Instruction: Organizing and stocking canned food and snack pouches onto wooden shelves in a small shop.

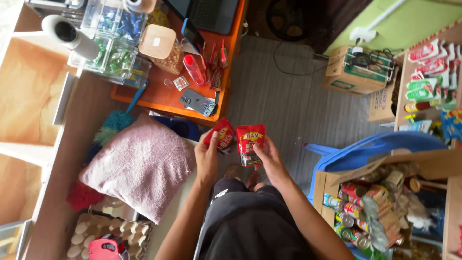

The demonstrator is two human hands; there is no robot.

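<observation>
My left hand (207, 156) grips a small red sachet (220, 135) by its lower edge, above my lap. Beside it, my right hand (270, 159) holds a second red sachet (250, 139) with a yellow and white label, upright and facing me. The two packets nearly touch. Both hands are raised in front of my black shorts (245, 221), over the grey floor.
An orange table (168, 98) ahead carries a phone (197, 102), a red bottle (193, 70) and clear boxes. A pink cushion (142, 163) and egg tray (108, 233) lie left. A cardboard box of cans (361, 212) and a blue basket (370, 147) stand right.
</observation>
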